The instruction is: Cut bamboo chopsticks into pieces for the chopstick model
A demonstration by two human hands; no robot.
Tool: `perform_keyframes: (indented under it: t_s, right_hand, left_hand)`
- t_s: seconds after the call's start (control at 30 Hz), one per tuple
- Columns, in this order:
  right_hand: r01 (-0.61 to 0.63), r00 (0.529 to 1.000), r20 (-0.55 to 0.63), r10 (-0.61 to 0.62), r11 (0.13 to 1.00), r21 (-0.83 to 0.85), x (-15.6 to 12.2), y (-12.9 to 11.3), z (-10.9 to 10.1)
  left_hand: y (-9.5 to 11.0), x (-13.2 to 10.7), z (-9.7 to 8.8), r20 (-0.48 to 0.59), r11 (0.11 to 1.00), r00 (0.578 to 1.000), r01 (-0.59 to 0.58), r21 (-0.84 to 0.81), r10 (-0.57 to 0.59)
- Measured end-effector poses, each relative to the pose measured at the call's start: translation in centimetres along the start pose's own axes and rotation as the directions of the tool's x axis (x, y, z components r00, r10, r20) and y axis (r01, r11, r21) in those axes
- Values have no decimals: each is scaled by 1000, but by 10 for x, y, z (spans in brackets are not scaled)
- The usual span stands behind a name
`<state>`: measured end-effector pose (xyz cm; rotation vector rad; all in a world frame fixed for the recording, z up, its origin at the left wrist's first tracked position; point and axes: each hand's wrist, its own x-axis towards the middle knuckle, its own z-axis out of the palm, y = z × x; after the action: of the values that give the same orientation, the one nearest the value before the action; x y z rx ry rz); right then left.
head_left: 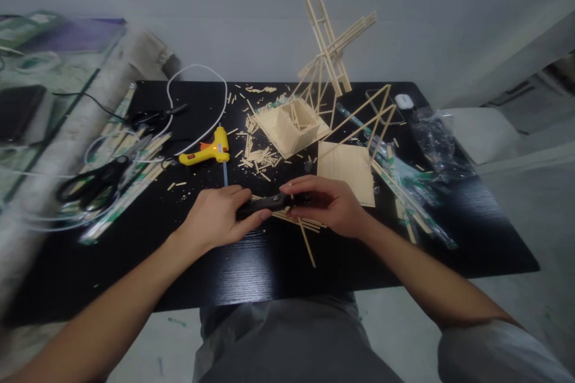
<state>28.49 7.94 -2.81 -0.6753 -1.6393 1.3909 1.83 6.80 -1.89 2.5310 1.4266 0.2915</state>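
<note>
My left hand [220,215] is closed around a black hand tool [272,201] with a round pivot; it looks like pliers or cutters, but its jaws are hidden. Against the tool's far end, the fingers of my right hand [335,206] pinch a thin wooden stick [307,243], which slants down toward the front edge. Whether the jaws grip the stick cannot be seen. Several loose sticks [309,223] lie on the table beneath both hands. Just beyond my right hand is a flat square wooden board [348,170].
Behind the hands stands a windmill-like stick structure [326,48] beside a wooden box base [294,128]. A yellow glue gun [206,149], scissors [101,182] and a white cable [213,72] lie left. Wood offcuts [260,155] litter the black table [314,281]. Plastic wrapping [433,143] lies right.
</note>
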Motion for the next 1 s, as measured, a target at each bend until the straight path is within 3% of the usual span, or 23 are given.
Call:
perform_keyframes:
  t_s: [0.23,0.33,0.47,0.57,0.7,1.0]
  right_hand:
    - [-47,997,-56,55,991,123,0,-5,1]
    - [-92,988,-108,111,982,164,-1,-7,3]
    - [-240,967,-23,255,935,261,-4,-2,10]
    - [-283,953,-18,302,910,303,-6,1,18]
    - [-280,948,-56,313,905,320,-7,3,27]
    - [-281,906,-207,368,891,357,-6,13,35]
  left_hand:
    - [-16,6,-9,-39,992,992,119,-46,-121]
    - [-17,9,-8,-61,949,965,238,-208,-256]
    - [-8,10,2,-63,789,925,282,-546,-374]
    - [4,8,8,-11,637,931,242,-732,-366]
    - [21,4,12,62,509,936,243,-826,-346]
    - [29,6,19,90,449,950,224,-865,-299]
